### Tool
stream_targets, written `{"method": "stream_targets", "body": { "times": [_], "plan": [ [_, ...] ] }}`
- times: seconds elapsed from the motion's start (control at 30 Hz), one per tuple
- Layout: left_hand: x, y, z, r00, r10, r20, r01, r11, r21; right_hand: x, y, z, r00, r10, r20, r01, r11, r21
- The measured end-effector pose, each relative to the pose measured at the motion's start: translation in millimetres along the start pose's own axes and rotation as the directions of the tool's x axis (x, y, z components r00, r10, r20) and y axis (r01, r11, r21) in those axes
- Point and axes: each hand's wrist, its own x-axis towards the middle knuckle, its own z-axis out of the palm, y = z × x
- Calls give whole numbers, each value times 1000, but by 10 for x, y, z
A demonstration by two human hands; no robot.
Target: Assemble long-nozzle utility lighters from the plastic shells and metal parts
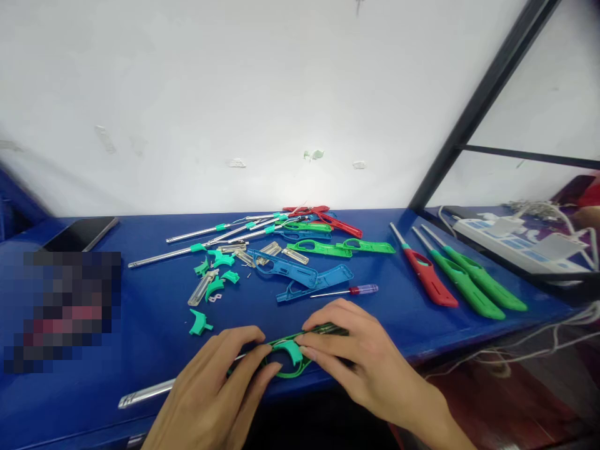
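A green lighter shell lies at the table's front edge between my hands, its open inside facing up. A teal trigger piece sits in its loop. My left hand is closed round the shell's front part, and a silver tube sticks out to the left beneath it. My right hand pinches the shell just right of the trigger, its fingertips touching the trigger's edge. The fingers hide much of the shell's inside.
Beyond my hands on the blue table lie teal triggers, clear tanks, blue shells, silver tubes and a screwdriver. Whole lighters and a power strip are at right, a phone at left.
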Motion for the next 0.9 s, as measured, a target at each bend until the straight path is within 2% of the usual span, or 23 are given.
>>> {"method": "stream_targets", "body": {
  "times": [0.13,0.33,0.7,0.9],
  "plan": [
    [2,-1,6,1000,-21,-7,21,1000,-8,-12,7,0,1000,-19,-9,19,1000,-25],
    [-20,12,38,989,-139,42,142,987,-74,-17,6,3,999,-29,-23,29,999,-32],
    [51,11,25,988,-111,105,127,980,-152,-3,6,3,999,-35,-24,34,999,-33],
    [98,46,-12,990,-90,109,104,986,-128,-4,3,2,1000,-28,-10,28,999,-34]
  ]
}}
